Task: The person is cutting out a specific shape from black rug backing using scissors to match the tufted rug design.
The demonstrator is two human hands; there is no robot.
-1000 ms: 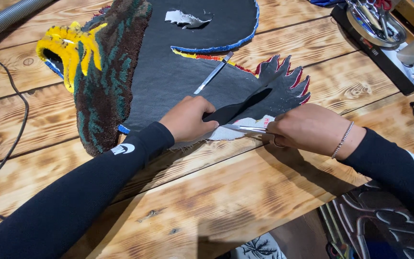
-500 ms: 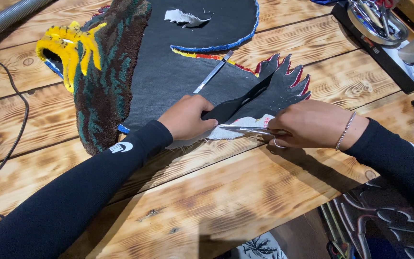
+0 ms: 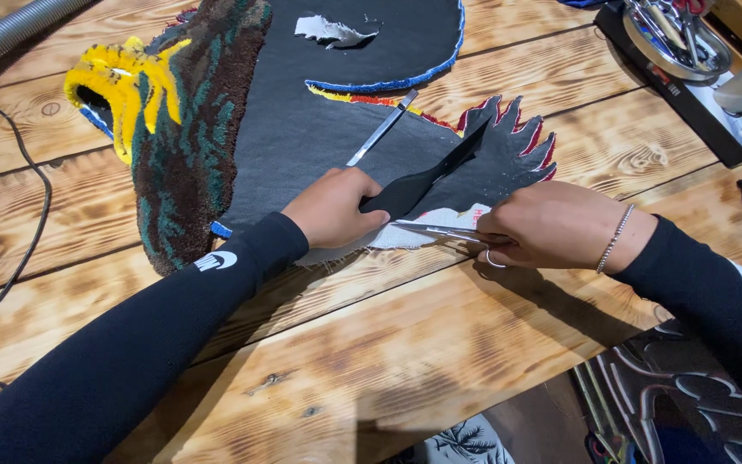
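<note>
A tufted rug (image 3: 302, 120) lies face down on the wooden table (image 3: 371, 344), its dark grey backing up, with yellow, green and brown pile folded over at the left. My left hand (image 3: 335, 206) pinches and lifts a loose flap of the grey backing (image 3: 418, 182) near the rug's lower edge. Gripped in my right hand (image 3: 551, 225) are scissors (image 3: 435, 230), their blades pointing left under that flap, above a strip of white cloth (image 3: 440, 220). A bracelet sits on my right wrist.
A thin metal tool (image 3: 381, 129) lies on the backing. A torn pale scrap (image 3: 328, 31) rests at the top. A grey hose (image 3: 10, 30) and black cable (image 3: 32, 223) run at the left. A dark tray with a round metal dish (image 3: 676, 39) stands at the top right.
My left hand has raised the grey flap a little higher. The scissors have slid slightly further left along the edge.
</note>
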